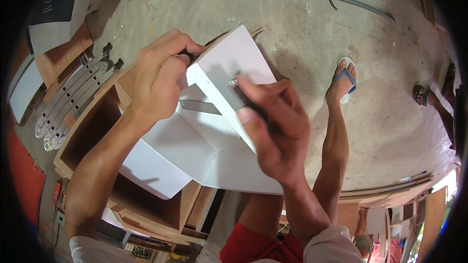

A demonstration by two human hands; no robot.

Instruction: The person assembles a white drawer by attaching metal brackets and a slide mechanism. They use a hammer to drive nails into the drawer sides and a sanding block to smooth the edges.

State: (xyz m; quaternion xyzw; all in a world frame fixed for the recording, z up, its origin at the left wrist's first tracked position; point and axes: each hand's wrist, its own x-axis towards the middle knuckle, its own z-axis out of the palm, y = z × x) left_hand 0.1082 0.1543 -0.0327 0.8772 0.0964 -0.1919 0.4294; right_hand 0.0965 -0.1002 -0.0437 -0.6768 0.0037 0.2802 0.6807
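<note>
My left hand (158, 75) is closed around a dark-handled tool whose tip meets the upper edge of a white laminate panel (234, 61). My right hand (273, 124) presses on that upright panel's right face, holding a small metal piece (234, 81) near the fingertips. The panel stands on a white cabinet surface (195, 146) that carries a grey metal strip (200, 107). What kind of tool the left hand grips is hidden by the fingers.
A wooden cabinet box (92, 136) lies open at the left, with several metal drawer slides (73, 97) beside it. A hammer (358, 2) lies on the concrete floor at the top right. My leg and sandalled foot (343, 80) stand at the right; another person's foot (421, 95) is farther right.
</note>
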